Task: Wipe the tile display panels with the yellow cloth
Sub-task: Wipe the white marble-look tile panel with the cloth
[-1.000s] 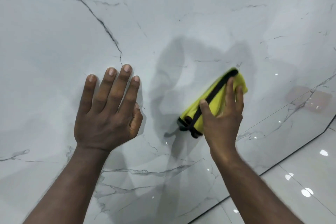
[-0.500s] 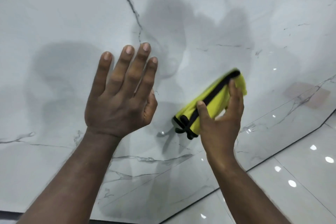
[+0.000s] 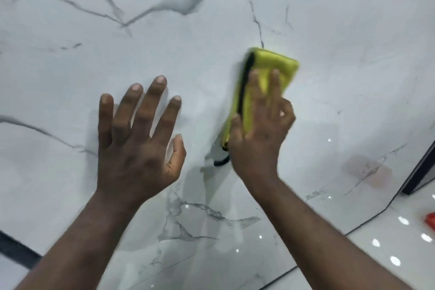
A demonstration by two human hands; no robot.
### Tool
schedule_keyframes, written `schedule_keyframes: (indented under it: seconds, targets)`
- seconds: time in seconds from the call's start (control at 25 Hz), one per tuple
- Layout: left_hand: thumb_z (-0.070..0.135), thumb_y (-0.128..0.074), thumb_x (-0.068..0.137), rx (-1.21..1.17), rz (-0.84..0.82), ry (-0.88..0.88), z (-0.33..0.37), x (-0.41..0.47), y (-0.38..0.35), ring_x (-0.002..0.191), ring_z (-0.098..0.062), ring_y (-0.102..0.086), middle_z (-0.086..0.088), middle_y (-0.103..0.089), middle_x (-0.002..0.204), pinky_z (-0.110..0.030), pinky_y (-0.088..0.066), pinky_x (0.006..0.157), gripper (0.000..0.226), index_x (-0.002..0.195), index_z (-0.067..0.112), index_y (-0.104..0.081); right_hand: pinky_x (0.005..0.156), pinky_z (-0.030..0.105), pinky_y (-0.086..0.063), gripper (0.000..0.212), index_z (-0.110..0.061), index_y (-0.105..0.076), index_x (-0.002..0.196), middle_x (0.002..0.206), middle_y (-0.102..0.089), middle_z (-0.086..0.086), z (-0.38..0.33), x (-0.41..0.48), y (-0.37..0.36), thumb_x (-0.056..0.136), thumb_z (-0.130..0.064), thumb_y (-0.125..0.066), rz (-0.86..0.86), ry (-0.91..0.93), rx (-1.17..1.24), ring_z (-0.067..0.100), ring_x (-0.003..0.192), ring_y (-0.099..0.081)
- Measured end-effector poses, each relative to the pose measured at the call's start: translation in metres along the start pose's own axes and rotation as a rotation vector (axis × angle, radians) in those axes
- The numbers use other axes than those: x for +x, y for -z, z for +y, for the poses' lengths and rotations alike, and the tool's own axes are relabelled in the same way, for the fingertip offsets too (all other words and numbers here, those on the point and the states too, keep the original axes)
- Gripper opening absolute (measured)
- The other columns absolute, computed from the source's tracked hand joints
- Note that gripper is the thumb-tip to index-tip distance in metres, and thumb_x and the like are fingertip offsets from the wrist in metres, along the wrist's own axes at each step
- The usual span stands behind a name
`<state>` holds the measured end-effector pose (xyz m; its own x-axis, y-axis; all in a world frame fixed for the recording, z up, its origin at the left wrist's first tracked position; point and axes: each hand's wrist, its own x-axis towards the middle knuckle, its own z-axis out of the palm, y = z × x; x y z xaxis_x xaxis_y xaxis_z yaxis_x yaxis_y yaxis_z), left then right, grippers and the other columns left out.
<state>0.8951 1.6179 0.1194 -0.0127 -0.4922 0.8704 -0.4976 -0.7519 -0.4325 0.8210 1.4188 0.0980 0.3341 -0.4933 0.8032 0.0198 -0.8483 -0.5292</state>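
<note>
A large glossy white tile display panel [image 3: 211,19] with grey marble veins fills most of the view. My right hand [image 3: 261,132] presses a folded yellow cloth [image 3: 270,63] with a black trim flat against the panel, right of centre; the fingers lie over the cloth and a black loop hangs below it. My left hand [image 3: 138,141] rests flat on the panel to the left, fingers spread, holding nothing.
The panel's lower edge meets a shiny white tiled floor [image 3: 388,254] at the bottom right. A dark frame edge [image 3: 419,172] stands at the far right, with a small red object [image 3: 430,219] beside it. A dark strip [image 3: 16,249] shows at the lower left.
My right hand has pushed the cloth upward and turned it more upright. The left hand has spread its fingers. The view has shifted, showing more of the panel's veins.
</note>
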Motion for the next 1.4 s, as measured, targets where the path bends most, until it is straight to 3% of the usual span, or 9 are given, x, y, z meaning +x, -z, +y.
schedule_keyframes:
  seconds: [0.12,0.32,0.52,0.72,0.88,0.92,1.08,1.24,1.4]
  targets:
    - [0.028,-0.066,0.097,-0.026,0.049,0.078,-0.031,-0.020,0.017,0.151,-0.037,-0.036,-0.014,-0.047,0.166,-0.059,-0.015,0.133,0.058,0.152,0.009,-0.059,0.106,0.052,-0.041,0.072,-0.046,-0.036,0.160,0.174,-0.020,-0.007,0.017,-0.051,-0.005,0.099,-0.017,-0.064,-0.250,0.532,-0.259,0.036,0.149,-0.038]
    - [0.027,-0.065,0.098,-0.060,0.063,0.109,-0.071,-0.058,0.016,0.154,-0.035,-0.034,-0.012,-0.042,0.169,-0.062,-0.020,0.131,0.066,0.160,0.009,-0.051,0.123,0.050,-0.024,0.085,-0.027,-0.024,0.167,0.176,-0.011,0.006,-0.008,-0.001,-0.004,0.093,-0.009,-0.062,-0.008,-0.243,-0.007,0.023,0.156,-0.022]
    - [0.027,-0.063,0.097,-0.025,0.104,0.042,-0.075,-0.068,0.003,0.156,-0.034,-0.033,-0.012,-0.042,0.170,-0.063,-0.025,0.129,0.072,0.164,0.007,-0.044,0.123,0.037,-0.023,0.074,-0.038,-0.032,0.163,0.176,-0.013,-0.005,-0.049,-0.074,-0.017,0.099,-0.016,-0.062,-0.238,0.379,-0.202,0.031,0.152,-0.029]
    - [0.026,-0.065,0.097,-0.027,0.077,-0.041,-0.075,-0.073,0.004,0.156,-0.029,-0.035,-0.009,-0.044,0.169,-0.056,-0.028,0.129,0.071,0.163,0.009,-0.046,0.124,0.030,-0.021,0.083,-0.036,-0.024,0.166,0.174,-0.020,-0.005,-0.038,-0.032,-0.023,0.094,-0.014,-0.060,0.041,-0.535,0.111,0.032,0.149,-0.038]
    - [0.032,-0.065,0.098,-0.028,0.035,-0.143,-0.074,-0.075,0.004,0.157,-0.030,-0.035,-0.010,-0.043,0.169,-0.057,-0.029,0.127,0.073,0.164,0.010,-0.045,0.120,0.026,-0.019,0.073,-0.033,-0.039,0.161,0.174,-0.016,-0.010,-0.078,-0.070,-0.033,0.096,-0.019,-0.068,-0.083,0.102,-0.033,0.029,0.150,-0.034]
    - [0.033,-0.065,0.097,-0.018,0.021,-0.181,-0.075,-0.075,0.004,0.157,-0.030,-0.035,-0.010,-0.043,0.169,-0.057,-0.029,0.127,0.073,0.164,0.010,-0.045,0.123,0.032,-0.020,0.072,-0.033,-0.039,0.161,0.174,-0.017,-0.010,-0.069,-0.096,-0.038,0.097,-0.021,-0.069,-0.100,0.047,-0.025,0.024,0.153,-0.030]
    - [0.034,-0.065,0.097,-0.064,-0.041,-0.219,-0.063,-0.072,0.005,0.158,-0.030,-0.034,-0.009,-0.043,0.169,-0.056,-0.020,0.130,0.071,0.162,0.011,-0.048,0.124,0.048,-0.027,0.081,-0.039,-0.029,0.160,0.167,-0.026,-0.010,-0.019,-0.128,-0.049,0.094,-0.017,-0.072,0.006,-0.910,0.256,0.020,0.153,-0.029]
    - [0.041,-0.064,0.099,-0.048,-0.138,-0.411,-0.024,-0.082,-0.012,0.156,-0.029,-0.038,-0.011,-0.044,0.168,-0.053,-0.025,0.129,0.073,0.163,0.010,-0.047,0.119,0.043,-0.036,0.081,-0.041,-0.039,0.156,0.169,-0.024,-0.015,-0.012,-0.130,-0.038,0.090,-0.018,-0.081,0.002,-0.431,0.276,0.009,0.155,-0.026]
    - [0.046,-0.069,0.094,0.020,-0.119,-0.424,-0.019,-0.088,-0.021,0.153,-0.031,-0.042,-0.013,-0.050,0.164,-0.056,-0.030,0.126,0.078,0.160,0.007,-0.051,0.118,0.051,-0.042,0.081,-0.050,-0.042,0.145,0.156,-0.036,-0.011,0.054,-0.173,-0.051,0.083,-0.016,-0.081,0.039,-0.934,0.270,0.012,0.145,-0.039]
